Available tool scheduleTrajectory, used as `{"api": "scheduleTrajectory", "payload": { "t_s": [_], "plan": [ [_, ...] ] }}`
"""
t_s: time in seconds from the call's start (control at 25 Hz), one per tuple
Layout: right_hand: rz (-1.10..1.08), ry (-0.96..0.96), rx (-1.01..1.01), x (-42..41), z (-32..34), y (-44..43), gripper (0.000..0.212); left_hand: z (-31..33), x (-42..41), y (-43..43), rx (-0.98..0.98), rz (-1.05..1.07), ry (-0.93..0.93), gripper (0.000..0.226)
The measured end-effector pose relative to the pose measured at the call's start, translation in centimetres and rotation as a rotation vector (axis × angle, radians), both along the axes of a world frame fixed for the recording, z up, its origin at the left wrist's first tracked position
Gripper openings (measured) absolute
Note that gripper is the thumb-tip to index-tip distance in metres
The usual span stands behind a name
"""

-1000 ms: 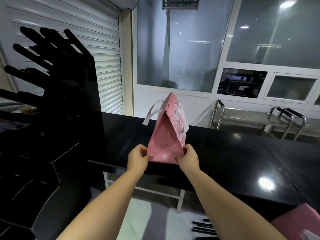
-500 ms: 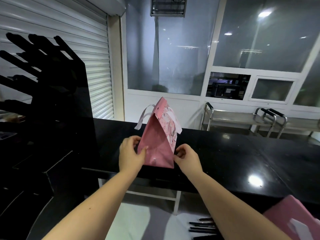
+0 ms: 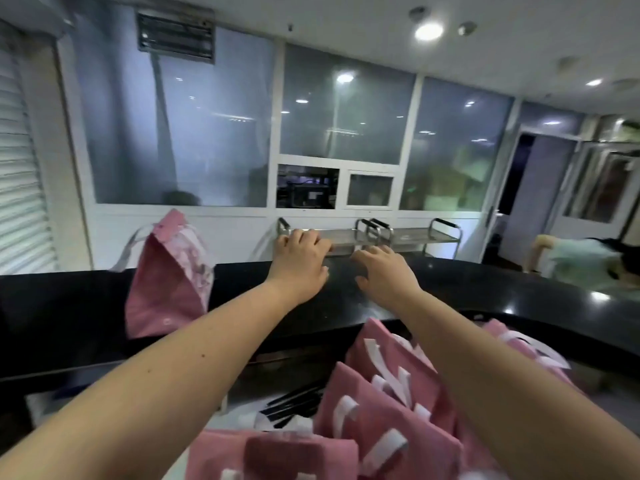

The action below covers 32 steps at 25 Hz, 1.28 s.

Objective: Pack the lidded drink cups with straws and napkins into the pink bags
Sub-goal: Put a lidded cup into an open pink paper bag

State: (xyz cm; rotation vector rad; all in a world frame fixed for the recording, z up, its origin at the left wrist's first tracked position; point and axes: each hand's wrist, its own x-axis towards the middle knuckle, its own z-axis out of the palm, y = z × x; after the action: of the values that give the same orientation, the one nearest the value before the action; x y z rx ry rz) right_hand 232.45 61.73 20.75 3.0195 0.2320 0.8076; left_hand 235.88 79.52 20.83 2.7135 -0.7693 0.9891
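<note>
A pink bag (image 3: pixel 166 289) with white handles stands upright on the black counter (image 3: pixel 485 289), left of both hands. My left hand (image 3: pixel 299 261) and my right hand (image 3: pixel 384 271) hover above the counter's far part, fingers loosely curled, holding nothing. Several more pink bags (image 3: pixel 377 414) with white handles stand close below me at the front right. Black straws (image 3: pixel 294 405) lie on a lower white surface between my arms. No drink cups or napkins are visible.
Steel trolleys (image 3: pixel 374 233) stand beyond the counter under a wall of windows. A roller shutter (image 3: pixel 20 202) is at the far left. A person in a light top (image 3: pixel 588 261) is at the right edge near a doorway.
Both hands have let go of the pink bag and moved right and away from it. The view has swung right and up, bringing the front bags into sight.
</note>
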Motion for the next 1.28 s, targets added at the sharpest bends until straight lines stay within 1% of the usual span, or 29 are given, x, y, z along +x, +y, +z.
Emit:
{"api": "scheduleTrajectory", "payload": {
  "t_s": [0.16, 0.32, 0.4, 0.52, 0.6, 0.64, 0.76, 0.8, 0.88, 0.92, 0.96, 1.08, 1.16, 1.28],
  "plan": [
    [-0.259, -0.099, -0.058, -13.7, 2.4, -14.0, 0.037, 2.5, -8.0, -14.0, 0.032, -0.2, -0.027, 0.039],
    [-0.511, -0.14, -0.076, -31.2, 3.4, -26.3, 0.039, 3.3, -20.1, -28.7, 0.019, -0.498, -0.036, 0.037],
    [-0.675, -0.135, -0.095, -42.4, 3.3, -31.4, 0.039, 3.0, -29.0, -36.6, 0.036, -0.657, -0.031, 0.038],
    [-0.925, -0.09, -0.139, -59.1, 2.6, -36.4, 0.039, 1.6, -43.9, -46.7, 0.117, -0.883, -0.122, 0.045],
    [-1.058, -0.075, -0.149, -68.9, 1.9, -37.8, 0.038, 0.7, -53.2, -51.5, 0.173, -1.024, -0.218, 0.051],
    [-1.132, -0.064, -0.15, -73.1, 1.6, -38.1, 0.037, 0.5, -57.2, -53.1, 0.169, -1.093, -0.231, 0.052],
    [-1.406, -0.05, -0.09, -87.3, 0.8, -37.5, 0.038, 0.6, -71.0, -56.9, 0.098, -1.354, -0.134, 0.051],
    [-1.486, -0.08, -0.032, -91.5, 0.4, -37.1, 0.039, 0.5, -75.3, -57.6, 0.089, -1.434, -0.093, 0.049],
    [-1.6, -0.231, 0.159, -98.5, -0.8, -35.9, 0.038, -0.8, -83.3, -58.4, 0.132, -1.573, -0.037, 0.046],
    [-1.663, -0.295, 0.241, -101.3, -1.6, -35.1, 0.038, -1.9, -87.0, -58.7, 0.17, -1.63, -0.033, 0.046],
    [-1.72, -0.318, 0.277, -103.5, -2.4, -34.5, 0.039, -3.0, -90.1, -58.9, 0.199, -1.673, -0.047, 0.046],
    [-1.903, -0.233, 0.232, -110.7, -4.6, -32.4, 0.039, -4.8, -98.9, -59.7, 0.192, -1.813, -0.057, 0.046],
    [-2.042, -0.141, 0.183, -115.8, -5.3, -30.8, 0.037, -5.5, -104.7, -60.1, 0.195, -1.909, -0.057, 0.044],
    [-2.219, -0.038, 0.149, -123.1, -6.1, -29.4, 0.036, -6.8, -113.0, -60.7, 0.204, -2.042, -0.126, 0.044]
  ]
}}
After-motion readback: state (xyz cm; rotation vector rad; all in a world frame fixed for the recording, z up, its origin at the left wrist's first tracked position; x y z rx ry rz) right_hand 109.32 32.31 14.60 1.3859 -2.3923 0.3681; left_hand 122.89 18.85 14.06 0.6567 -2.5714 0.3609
